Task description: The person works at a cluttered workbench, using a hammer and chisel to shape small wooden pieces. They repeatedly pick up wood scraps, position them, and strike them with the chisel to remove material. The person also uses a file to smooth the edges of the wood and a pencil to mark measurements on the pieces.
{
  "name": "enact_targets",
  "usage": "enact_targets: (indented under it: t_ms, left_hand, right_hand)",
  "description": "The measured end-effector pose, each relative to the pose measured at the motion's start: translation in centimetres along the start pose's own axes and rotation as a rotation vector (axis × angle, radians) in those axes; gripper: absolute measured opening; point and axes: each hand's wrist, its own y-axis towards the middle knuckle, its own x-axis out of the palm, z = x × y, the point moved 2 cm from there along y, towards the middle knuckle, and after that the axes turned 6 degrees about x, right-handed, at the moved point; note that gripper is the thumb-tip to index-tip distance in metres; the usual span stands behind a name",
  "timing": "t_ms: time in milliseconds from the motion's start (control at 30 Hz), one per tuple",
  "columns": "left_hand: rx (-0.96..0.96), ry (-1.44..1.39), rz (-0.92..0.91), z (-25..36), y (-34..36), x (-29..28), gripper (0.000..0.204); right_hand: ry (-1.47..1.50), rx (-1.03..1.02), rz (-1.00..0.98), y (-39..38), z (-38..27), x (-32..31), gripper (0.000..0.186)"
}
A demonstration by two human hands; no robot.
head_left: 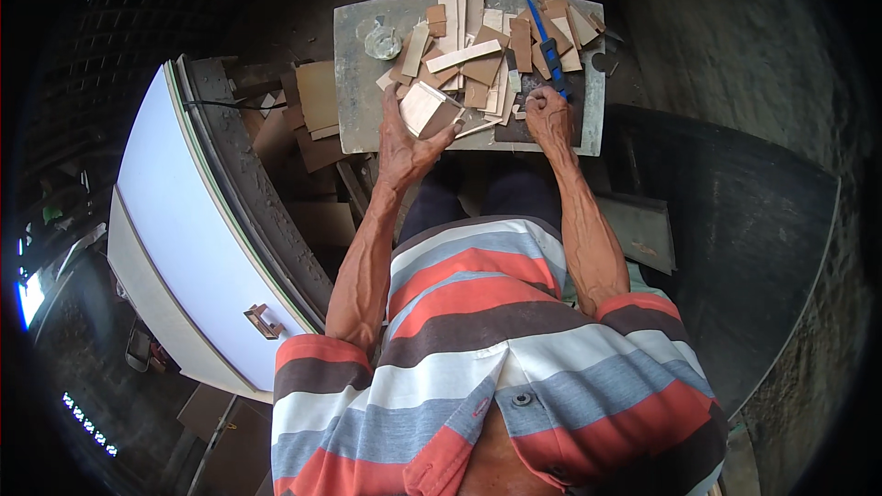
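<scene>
My left hand [404, 145] grips a small pale wooden piece [423, 107] with a darker side, thumb on its right edge and fingers on its left, over the near side of the worktable. My right hand [549, 118] is closed in a pinch near the table's right side; whatever is between its fingertips is too small to name. Just beyond it lies a long blue tool [551, 52] with dark parts and a thin blue bar reaching to the far edge. Loose wood offcuts [464, 55], pale and brown, lie heaped in front of both hands.
A greyish worktable [358, 83] carries the offcuts and a small whitish container [382, 42] at its left. To my left stands a large white panel [193, 211] with a small brown fitting [264, 321]. Brown boards [317, 96] lean beside the table; a dark sheet [726, 220] stands at right.
</scene>
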Motion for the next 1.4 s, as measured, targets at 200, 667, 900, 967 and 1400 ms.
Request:
enact_targets:
  t_ms: [200, 667, 900, 967, 1400]
  left_hand:
    - [0.008, 0.004, 0.012, 0.6, -0.1, -0.1, 0.106]
    - [-0.063, -0.145, 0.067, 0.2, -0.5, -1.4, 0.106]
    - [-0.082, -0.155, 0.026, 1.5, 0.1, -1.0, 0.108]
    - [-0.103, -0.178, 0.004, 2.2, 0.3, -1.0, 0.109]
    - [-0.088, -0.112, -0.003, 2.1, 0.7, -0.9, 0.108]
  right_hand:
    - [-0.371, -0.074, 0.032, 2.9, 0.4, 4.0, 0.031]
    - [-0.025, -0.431, 0.084, -1.6, -4.3, 0.5, 0.014]
    - [0.168, -0.601, -0.046, -7.1, -7.6, -1.4, 0.015]
    - [0.140, -0.645, -0.032, -7.2, -8.2, -1.9, 0.017]
    - [0.036, -0.737, 0.047, -6.9, -6.7, -3.3, 0.024]
